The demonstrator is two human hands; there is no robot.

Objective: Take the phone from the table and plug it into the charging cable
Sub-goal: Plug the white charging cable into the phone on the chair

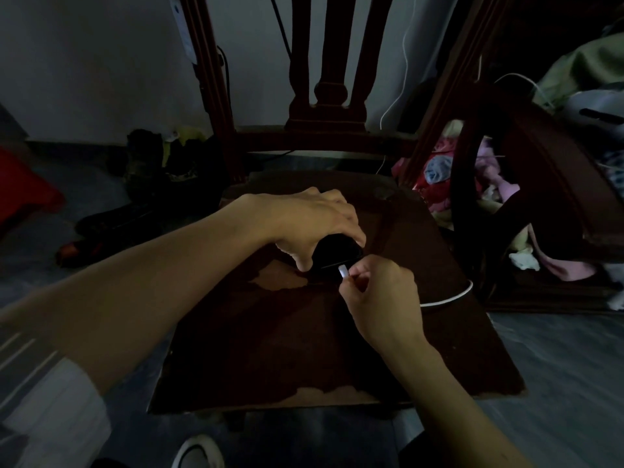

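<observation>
Down at the middle of the dim scene, the left hand (314, 224) arches over a dark phone (337, 253), its grip closed on the phone from above, thumb on the near side and fingers curled over the far edge; the phone sits low over the table (304, 349), and whether it touches the wood or is lifted just clear cannot be told in this light; the right hand (381, 298) has its grip pinched together on the white plug (343, 272) of the charging cable (449, 298), thumb and forefinger clamped on it just behind the tip; the plug's end lies right at the near lower edge of the phone, touching it or very nearly so, and whether it is seated in the port cannot be made out; the cable runs from the right hand toward the right edge of the table in a pale curve; the table is dark worn wood with lighter patches where the finish has come away near the hands and along the near edge; behind it stands a dark wooden chair back (331, 79) against a pale wall; a heap of coloured clothes (466, 177) lies to the right, and a white sleeve (50, 410) covers the left upper arm.
</observation>
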